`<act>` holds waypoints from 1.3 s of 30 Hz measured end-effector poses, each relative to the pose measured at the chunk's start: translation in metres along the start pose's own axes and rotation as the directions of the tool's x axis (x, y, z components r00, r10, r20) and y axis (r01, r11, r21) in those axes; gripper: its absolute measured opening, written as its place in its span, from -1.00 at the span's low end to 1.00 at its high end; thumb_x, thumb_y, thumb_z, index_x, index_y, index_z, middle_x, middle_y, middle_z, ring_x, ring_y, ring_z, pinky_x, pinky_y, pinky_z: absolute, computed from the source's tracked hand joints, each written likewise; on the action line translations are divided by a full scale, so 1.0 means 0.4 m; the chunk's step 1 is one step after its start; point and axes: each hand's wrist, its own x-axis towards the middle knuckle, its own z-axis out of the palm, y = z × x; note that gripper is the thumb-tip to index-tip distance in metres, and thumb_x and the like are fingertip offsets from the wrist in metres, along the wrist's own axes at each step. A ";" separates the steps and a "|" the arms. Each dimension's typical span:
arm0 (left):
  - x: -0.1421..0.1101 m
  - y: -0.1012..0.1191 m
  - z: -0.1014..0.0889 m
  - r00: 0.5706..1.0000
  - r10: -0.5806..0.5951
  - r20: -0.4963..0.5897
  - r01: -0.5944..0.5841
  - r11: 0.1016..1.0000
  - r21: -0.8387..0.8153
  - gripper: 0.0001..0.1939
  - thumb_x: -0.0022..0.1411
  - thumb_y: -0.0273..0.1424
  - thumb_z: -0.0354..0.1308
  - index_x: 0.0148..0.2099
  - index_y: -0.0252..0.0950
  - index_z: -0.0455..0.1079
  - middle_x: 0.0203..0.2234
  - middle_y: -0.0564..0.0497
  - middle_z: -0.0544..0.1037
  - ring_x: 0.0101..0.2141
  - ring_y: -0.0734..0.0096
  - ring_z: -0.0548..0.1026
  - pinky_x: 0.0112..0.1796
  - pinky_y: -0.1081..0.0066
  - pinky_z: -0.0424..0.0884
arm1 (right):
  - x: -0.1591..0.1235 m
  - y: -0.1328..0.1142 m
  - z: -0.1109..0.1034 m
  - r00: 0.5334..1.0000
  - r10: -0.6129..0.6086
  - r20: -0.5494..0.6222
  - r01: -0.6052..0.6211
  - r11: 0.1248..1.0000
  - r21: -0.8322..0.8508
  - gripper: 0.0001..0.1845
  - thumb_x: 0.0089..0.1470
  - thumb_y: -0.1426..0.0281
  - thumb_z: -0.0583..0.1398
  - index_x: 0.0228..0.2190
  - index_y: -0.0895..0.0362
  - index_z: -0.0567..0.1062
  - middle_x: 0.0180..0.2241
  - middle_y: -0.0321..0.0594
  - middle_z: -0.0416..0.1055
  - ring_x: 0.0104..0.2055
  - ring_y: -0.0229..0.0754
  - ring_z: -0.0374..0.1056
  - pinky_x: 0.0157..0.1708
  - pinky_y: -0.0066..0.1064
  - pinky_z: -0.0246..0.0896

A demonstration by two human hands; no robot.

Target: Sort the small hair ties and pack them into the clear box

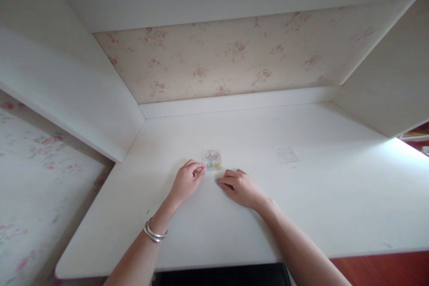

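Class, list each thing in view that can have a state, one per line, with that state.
Clear box: on the white desktop; lid on or off unclear.
Small ring-like pieces: grouped inside the box.
Clear square piece: lying flat, apart from the box.
Left hand: fingers bent, tips beside the box.
Right hand: fingers curled; grip unclear.
Silver bangles: worn on the left wrist.

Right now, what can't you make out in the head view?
Head view:
Colored trinkets in the clear box: too small, blurred to identify.
Right hand: whether it pinches anything; its fingers cover that.
Clear square: too faint to tell lid from sheet.
Black object: cut off by desk and bottom edge.
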 end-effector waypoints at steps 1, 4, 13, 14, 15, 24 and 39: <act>-0.006 0.002 0.002 1.000 -0.002 0.006 0.002 1.000 -0.010 -0.77 0.25 -0.30 0.00 -0.25 -0.26 0.46 -0.38 0.00 0.47 -0.39 0.44 0.42 -0.34 0.47 0.36 | 0.000 -0.003 0.000 1.000 -0.004 -0.010 0.005 1.000 0.011 -0.75 0.20 0.35 0.04 -0.31 0.01 0.52 -0.39 -0.28 0.40 -0.34 -0.29 0.30 -0.25 -0.42 0.07; -0.016 0.010 0.007 1.000 -0.001 0.029 0.002 1.000 -0.026 -0.79 0.25 -0.32 0.01 -0.24 -0.25 0.45 -0.38 0.00 0.47 -0.39 0.45 0.42 -0.34 0.47 0.36 | -0.001 -0.010 0.002 0.998 0.007 -0.055 -0.002 0.997 0.082 -0.71 0.22 0.35 0.01 -0.34 0.04 0.52 -0.39 -0.26 0.38 -0.32 -0.29 0.30 -0.27 -0.46 0.11; -0.052 0.034 0.034 0.976 0.088 0.200 -0.089 0.996 -0.002 -0.80 0.26 -0.36 0.00 -0.19 -0.21 0.45 -0.29 0.00 0.46 -0.34 0.44 0.46 -0.28 0.47 0.38 | 0.027 0.002 0.007 0.900 0.264 -0.347 -0.144 0.931 0.335 -0.69 0.17 0.23 0.06 -0.32 0.09 0.55 -0.44 -0.22 0.36 -0.46 -0.30 0.27 -0.46 -0.48 0.17; -0.055 0.036 0.037 0.972 0.096 0.215 -0.105 0.994 0.030 -0.80 0.26 -0.37 0.00 -0.17 -0.19 0.45 -0.28 0.01 0.46 -0.33 0.44 0.46 -0.28 0.47 0.38 | 0.034 0.003 0.004 0.890 0.280 -0.359 -0.157 0.929 0.335 -0.70 0.17 0.24 0.07 -0.32 0.09 0.55 -0.44 -0.22 0.36 -0.46 -0.30 0.27 -0.47 -0.48 0.17; -0.057 0.037 0.040 0.969 0.104 0.225 -0.121 0.991 0.063 -0.80 0.26 -0.37 0.01 -0.16 -0.17 0.45 -0.27 0.01 0.47 -0.32 0.43 0.47 -0.28 0.47 0.38 | 0.042 0.002 -0.001 0.886 0.286 -0.366 -0.164 0.930 0.329 -0.71 0.16 0.24 0.07 -0.31 0.09 0.55 -0.44 -0.23 0.36 -0.45 -0.30 0.27 -0.47 -0.49 0.16; -0.061 0.040 0.047 0.964 0.140 0.225 -0.185 0.963 0.194 -0.75 0.29 -0.36 -0.04 -0.22 -0.16 0.48 -0.32 0.03 0.48 -0.34 0.42 0.47 -0.26 0.43 0.37 | 0.156 0.002 -0.020 0.914 0.190 -0.358 -0.136 0.976 0.170 -0.71 0.18 0.27 0.05 -0.31 0.08 0.55 -0.41 -0.24 0.38 -0.44 -0.30 0.27 -0.41 -0.47 0.15; -0.056 0.035 0.023 0.982 0.102 0.157 -0.092 0.993 -0.068 -0.78 0.27 -0.38 -0.01 -0.25 -0.23 0.48 -0.32 0.02 0.48 -0.30 0.43 0.46 -0.22 0.45 0.37 | 0.209 0.016 -0.032 0.922 0.210 -0.325 -0.199 0.978 0.069 -0.74 0.14 0.32 0.07 -0.36 0.05 0.56 -0.44 -0.28 0.37 -0.43 -0.31 0.28 -0.37 -0.49 0.11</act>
